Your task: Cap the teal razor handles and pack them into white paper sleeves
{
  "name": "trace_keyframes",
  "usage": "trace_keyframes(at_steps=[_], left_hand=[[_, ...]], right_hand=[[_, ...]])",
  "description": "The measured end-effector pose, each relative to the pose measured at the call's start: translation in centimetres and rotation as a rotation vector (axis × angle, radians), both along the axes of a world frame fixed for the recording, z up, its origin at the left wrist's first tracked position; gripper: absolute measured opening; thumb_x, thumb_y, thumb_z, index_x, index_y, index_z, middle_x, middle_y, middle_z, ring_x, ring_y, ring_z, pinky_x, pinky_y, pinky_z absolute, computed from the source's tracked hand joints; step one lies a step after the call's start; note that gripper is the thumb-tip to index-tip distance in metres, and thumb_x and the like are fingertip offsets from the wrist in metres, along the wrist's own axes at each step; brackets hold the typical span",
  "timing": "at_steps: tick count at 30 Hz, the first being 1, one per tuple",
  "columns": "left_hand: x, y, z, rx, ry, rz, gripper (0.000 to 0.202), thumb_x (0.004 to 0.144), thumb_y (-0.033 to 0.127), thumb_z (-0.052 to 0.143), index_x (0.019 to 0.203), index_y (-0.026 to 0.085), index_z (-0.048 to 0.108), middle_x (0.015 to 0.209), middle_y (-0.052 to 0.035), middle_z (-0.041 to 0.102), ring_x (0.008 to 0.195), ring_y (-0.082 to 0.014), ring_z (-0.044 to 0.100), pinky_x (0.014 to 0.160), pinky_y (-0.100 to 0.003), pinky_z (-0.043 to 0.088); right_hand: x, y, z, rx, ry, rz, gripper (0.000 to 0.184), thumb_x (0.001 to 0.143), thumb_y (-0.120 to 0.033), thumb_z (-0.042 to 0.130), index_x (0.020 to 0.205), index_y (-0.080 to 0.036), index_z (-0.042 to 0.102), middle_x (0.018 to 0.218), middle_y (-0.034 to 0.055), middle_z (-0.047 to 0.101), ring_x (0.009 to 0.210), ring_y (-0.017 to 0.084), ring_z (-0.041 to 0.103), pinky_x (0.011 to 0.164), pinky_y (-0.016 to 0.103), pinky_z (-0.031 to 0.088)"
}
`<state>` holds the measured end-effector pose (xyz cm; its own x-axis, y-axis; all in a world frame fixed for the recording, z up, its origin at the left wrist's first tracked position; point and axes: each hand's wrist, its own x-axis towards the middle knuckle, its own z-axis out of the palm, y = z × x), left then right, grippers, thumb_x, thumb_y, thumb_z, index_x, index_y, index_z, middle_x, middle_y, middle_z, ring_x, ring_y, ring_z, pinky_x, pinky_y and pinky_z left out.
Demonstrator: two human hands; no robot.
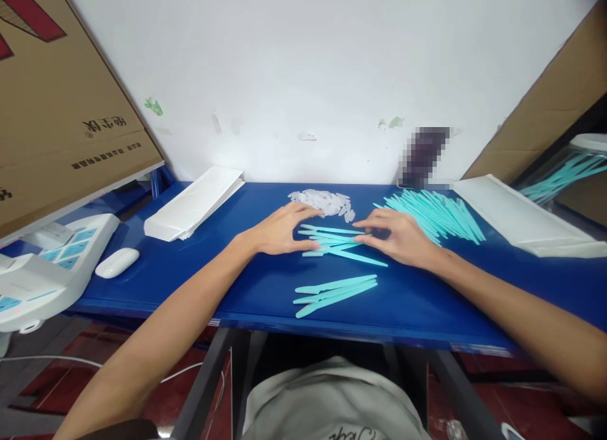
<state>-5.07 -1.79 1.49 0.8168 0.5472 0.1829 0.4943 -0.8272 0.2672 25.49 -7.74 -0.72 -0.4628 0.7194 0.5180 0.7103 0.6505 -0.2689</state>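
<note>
So nearest us there's a grey shirt point(332, 396), then the edge of our blue worktop point(270, 294). Three turquoise sticks point(334, 285) lie there in a loose fan, no hand on them. Over on the left we've got a white oval item point(117, 263).

A bit farther in, we have both hands on a looser bunch of turquoise sticks point(334, 240), lying roughly crosswise between them. Our left hand point(279, 231) is spread, thumb and fingers well apart, thumb touching the left ends. Our right hand point(401, 238) is at the other ends, finger and thumb close together; we can't tell if they're actually pinching one.

Past that, a big turquoise pile point(434, 215) sits right behind our right hand, and a heap of translucent pieces point(327, 203) sits near the white wall point(303, 67).
</note>
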Motion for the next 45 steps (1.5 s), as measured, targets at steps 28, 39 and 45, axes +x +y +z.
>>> trace_keyframes(at_steps=[28, 39, 45], left_hand=[[-3.5, 5.9, -2.8, 0.04, -0.219, 0.534, 0.054, 0.102, 0.05, 0.037, 0.096, 0.018, 0.08, 0.057, -0.0016, 0.064, 0.059, -0.0192, 0.063, 0.064, -0.029, 0.042], [-2.6, 6.1, -2.3, 0.242, 0.071, 0.382, 0.047, 0.1, 0.035, 0.037, 0.135, 0.019, 0.064, 0.112, -0.0115, 0.066, 0.095, -0.0247, 0.066, 0.087, -0.036, 0.051], [-3.4, 6.2, -2.8, 0.275, 0.153, 0.305, 0.044, 0.098, 0.025, 0.037, 0.131, 0.022, 0.067, 0.127, -0.0109, 0.059, 0.11, -0.0244, 0.062, 0.091, -0.035, 0.053]], right_hand=[[-4.1, -3.7, 0.8, -0.331, -0.234, 0.148, 0.031, 0.096, -0.045, 0.058, 0.083, -0.02, 0.071, 0.059, -0.0004, 0.063, 0.05, 0.013, 0.052, 0.053, 0.027, 0.034], [-3.8, -3.2, 1.0, -0.115, -0.001, 0.091, 0.031, 0.097, -0.038, 0.054, 0.072, -0.02, 0.059, 0.056, -0.0035, 0.049, 0.049, 0.01, 0.04, 0.052, 0.026, 0.031], [-3.2, -2.4, 0.9, -0.07, 0.05, 0.06, 0.026, 0.096, -0.035, 0.055, 0.074, -0.02, 0.058, 0.069, 0.0017, 0.058, 0.062, 0.015, 0.051, 0.059, 0.029, 0.038]])
